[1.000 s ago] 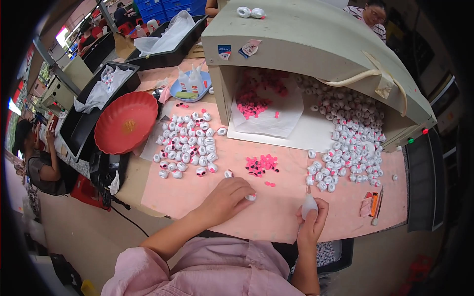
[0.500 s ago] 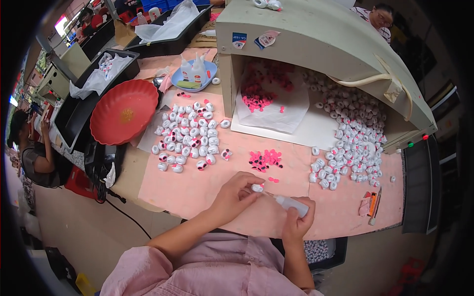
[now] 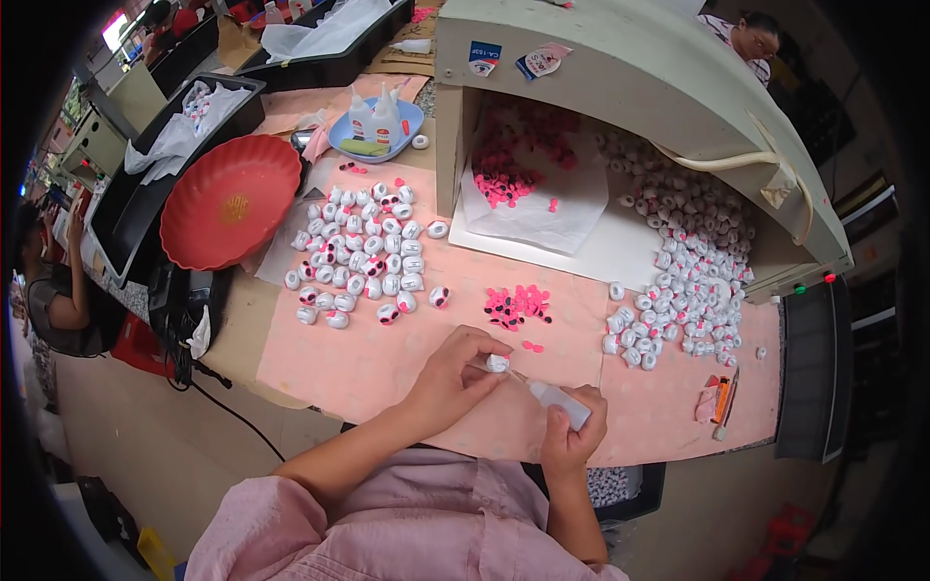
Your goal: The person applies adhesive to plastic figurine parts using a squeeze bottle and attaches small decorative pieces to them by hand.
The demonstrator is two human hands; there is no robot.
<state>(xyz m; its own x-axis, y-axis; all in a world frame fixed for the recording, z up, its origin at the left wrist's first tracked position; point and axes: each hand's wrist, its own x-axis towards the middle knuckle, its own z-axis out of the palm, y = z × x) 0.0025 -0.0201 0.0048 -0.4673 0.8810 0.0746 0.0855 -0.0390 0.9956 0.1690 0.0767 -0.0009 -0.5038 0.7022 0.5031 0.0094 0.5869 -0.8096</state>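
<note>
- A beige, curved-top, boxy hood [image 3: 620,68] is standing at the back.
- A pale pink cloth [image 3: 354,363] is lying in front of the hood.
- A heap of white, rounded pieces [image 3: 699,281] is spreading from under the hood's right side.
- The left hand [image 3: 448,382], before the hood, is pinching nearly closed.
- The right hand [image 3: 579,426], also before the hood, is curling firmly round a translucent white squeeze bottle [image 3: 560,402].
- A white, pink-marked rounded piece [image 3: 498,363] is resting between the left fingertips, before the hood.

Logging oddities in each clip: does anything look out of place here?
Slightly: one white piece lies alone near the right edge of the cloth, apart from the pile; another sits alone beside the blue dish.
</note>
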